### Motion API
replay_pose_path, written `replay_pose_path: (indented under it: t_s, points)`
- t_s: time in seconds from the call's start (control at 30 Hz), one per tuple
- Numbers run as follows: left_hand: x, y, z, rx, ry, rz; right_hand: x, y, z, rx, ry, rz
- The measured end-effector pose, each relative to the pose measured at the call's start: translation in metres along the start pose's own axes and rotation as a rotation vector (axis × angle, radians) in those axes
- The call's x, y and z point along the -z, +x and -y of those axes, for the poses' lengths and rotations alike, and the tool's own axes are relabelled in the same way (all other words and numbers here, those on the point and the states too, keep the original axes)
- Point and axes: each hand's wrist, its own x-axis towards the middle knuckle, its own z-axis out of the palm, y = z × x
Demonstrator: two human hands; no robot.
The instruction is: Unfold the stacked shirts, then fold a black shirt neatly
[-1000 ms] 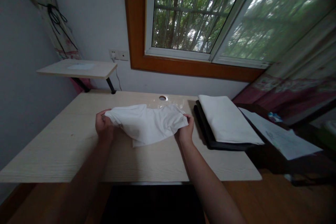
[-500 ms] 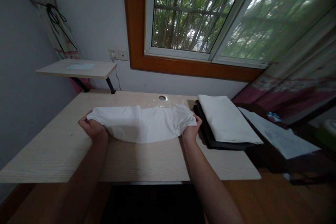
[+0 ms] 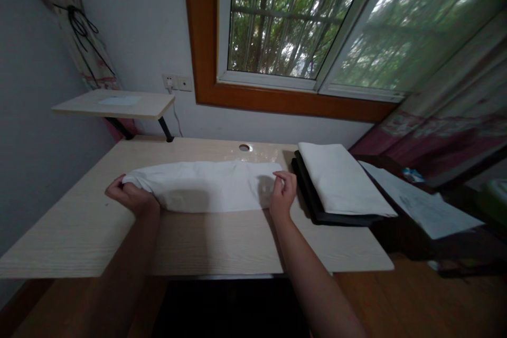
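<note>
A long folded strip of white cloth (image 3: 222,185) lies across the desk, with creases toward its left end. My left hand (image 3: 132,196) is closed round that end, which bunches up at the fingers. At the right end my right hand (image 3: 283,190) has its fingers curled in a pinch at the cloth's edge; the fingertips touch the upper right corner. Beside the right hand is a stack with a folded white cloth (image 3: 344,182) on top and folded black cloth (image 3: 312,206) beneath.
The wooden desk (image 3: 237,248) carries a small raised shelf (image 3: 146,104) with a paper (image 3: 120,100) at the back left. A cable hole (image 3: 244,148) is near the wall. Right of the desk, a sheet of paper (image 3: 423,203) lies on a dark surface. A window (image 3: 289,21) is behind.
The cloth has come down flatter and straighter on the desk. My left hand has moved left with its end; my right hand has shifted slightly left and its grip has changed.
</note>
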Motion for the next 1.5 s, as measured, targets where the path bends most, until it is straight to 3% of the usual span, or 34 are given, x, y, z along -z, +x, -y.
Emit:
replay_pose_path:
  t_s: [0.13, 0.23, 0.33, 0.4, 0.47, 0.63, 0.77, 0.93, 1.2, 1.5]
  points:
    - [0.005, -0.002, 0.001, -0.062, 0.049, 0.015, -0.010, -0.009, 0.002, 0.056, 0.035, 0.363]
    - [0.004, -0.008, 0.007, -0.131, 0.100, -0.122, -0.017, -0.015, 0.004, 0.148, 0.058, 0.674]
    - [-0.002, -0.016, 0.012, -0.282, 0.119, -0.232, -0.020, -0.020, 0.008, 0.253, 0.042, 0.896]
    - [-0.007, -0.020, 0.014, -0.399, 0.121, -0.116, -0.021, -0.022, 0.010, 0.298, 0.018, 0.980]
    - [-0.011, -0.024, 0.012, -0.478, 0.122, 0.088, -0.021, -0.023, 0.010, 0.324, 0.001, 1.021]
    - [-0.025, -0.028, 0.008, -0.606, 0.184, 0.515, -0.022, -0.025, 0.006, 0.310, 0.004, 1.038]
    - [-0.034, -0.031, 0.012, -0.644, 0.267, 0.721, -0.021, -0.027, 0.005, 0.291, -0.058, 1.048]
    - [-0.036, -0.036, 0.015, -0.647, 0.349, 0.821, -0.024, -0.026, 0.006, 0.312, -0.305, 1.001]
    - [-0.034, -0.048, 0.001, -0.613, 0.325, 0.918, -0.026, -0.019, -0.001, 0.230, -0.714, 0.736]
    - [-0.029, -0.070, -0.023, -0.590, 0.048, 1.284, -0.026, -0.022, -0.006, 0.104, -0.630, 0.603]
